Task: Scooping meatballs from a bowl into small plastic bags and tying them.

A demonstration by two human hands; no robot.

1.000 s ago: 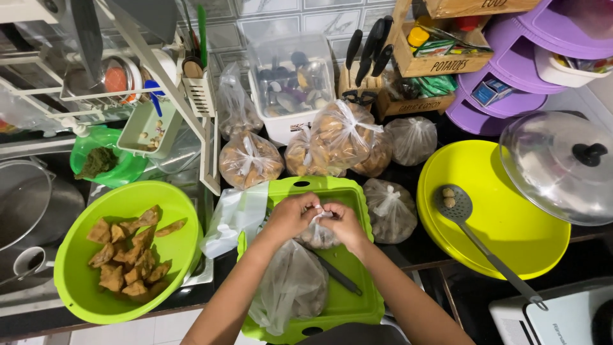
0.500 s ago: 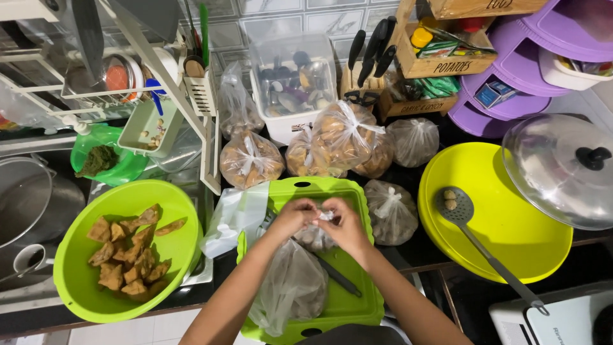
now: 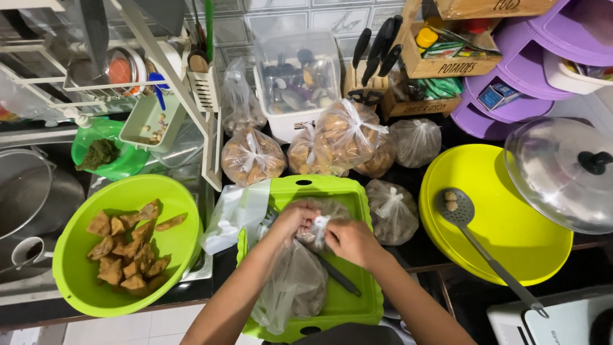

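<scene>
While we look down at the counter, we see the left hand (image 3: 290, 220) and the right hand (image 3: 348, 241) close together above the green tray (image 3: 348, 300). The fingers of both hands are bent and pressed together, and they pinch the twisted white top of a small plastic bag (image 3: 319, 227) between them. This bag sits on the upper part of the tray, and we cannot tell exactly what is inside it. Just below the hands another clear bag (image 3: 290, 291) lies on the tray, loose and not tied, partly under the left forearm. A dark knife (image 3: 338, 278) lies on the tray beside it, under the right wrist.

Behind the tray we see several tied bags (image 3: 332, 144) with brownish pieces in them, standing near each other against the clear container (image 3: 294, 83). One more tied bag (image 3: 391, 211) rests just beside the right edge of the tray. To the left stands a green bowl (image 3: 83, 281) with fried brown pieces (image 3: 128, 246). To the right is a yellow plate (image 3: 511, 230) with a slotted spoon (image 3: 476, 233) lying on it, and a glass lid (image 3: 562, 172) overlaps its far edge.
</scene>
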